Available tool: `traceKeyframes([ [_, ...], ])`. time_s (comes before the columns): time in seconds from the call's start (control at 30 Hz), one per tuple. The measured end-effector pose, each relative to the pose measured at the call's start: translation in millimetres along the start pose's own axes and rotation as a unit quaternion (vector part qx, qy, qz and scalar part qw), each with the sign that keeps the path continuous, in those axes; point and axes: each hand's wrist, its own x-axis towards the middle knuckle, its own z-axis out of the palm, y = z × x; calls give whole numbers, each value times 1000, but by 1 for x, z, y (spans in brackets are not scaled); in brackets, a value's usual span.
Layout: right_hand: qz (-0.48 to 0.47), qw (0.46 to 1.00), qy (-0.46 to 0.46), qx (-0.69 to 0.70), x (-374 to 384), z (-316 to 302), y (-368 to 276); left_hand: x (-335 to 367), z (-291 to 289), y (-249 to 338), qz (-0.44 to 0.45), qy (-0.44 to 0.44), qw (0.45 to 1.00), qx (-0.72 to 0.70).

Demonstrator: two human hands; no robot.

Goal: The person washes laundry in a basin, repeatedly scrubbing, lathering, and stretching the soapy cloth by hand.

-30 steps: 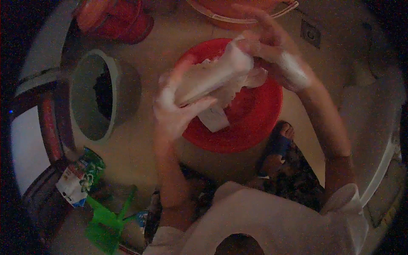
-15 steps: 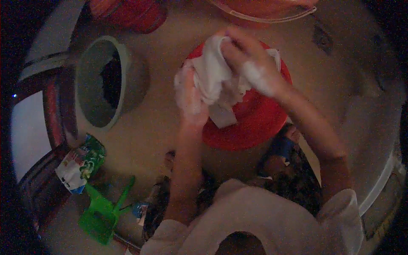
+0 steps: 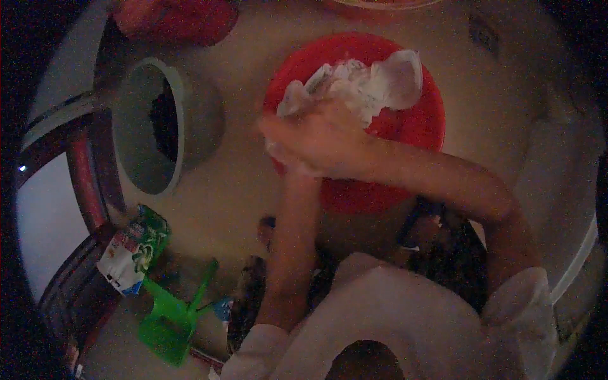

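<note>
My hands meet above the near left side of a red basin (image 3: 367, 196). My right hand (image 3: 332, 136) lies across my left hand (image 3: 288, 152), covering most of it, with its fingers toward the left. Motion blurs both, and the left fingers are hidden. Just beyond them a bunched white cloth (image 3: 345, 79) with what look like suds touches or nearly touches the hands; whether either grips it does not show. A smooth white cupped piece (image 3: 400, 79) sits at the cloth's right end, inside the basin.
A pale green tub (image 3: 182, 126) with something dark inside stands at left. Below it are a green and white packet (image 3: 136, 247) and a green dustpan (image 3: 168, 329). A red object (image 3: 183, 19) and an orange-red bucket (image 3: 373, 11) are at the far edge.
The white cloth, raised between both hands before, now lies lower and beyond them. My right hand has come down and left across my left hand. The view has shifted slightly.
</note>
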Motion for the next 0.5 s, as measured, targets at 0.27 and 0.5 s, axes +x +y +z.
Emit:
traceKeyframes([
  [0.27,-9,991,114,-69,2,42,-23,-4,-1,8,2,3,998,64],
  [0.5,117,992,48,9,10,23,7,-10,5,22,52,-8,985,164],
])
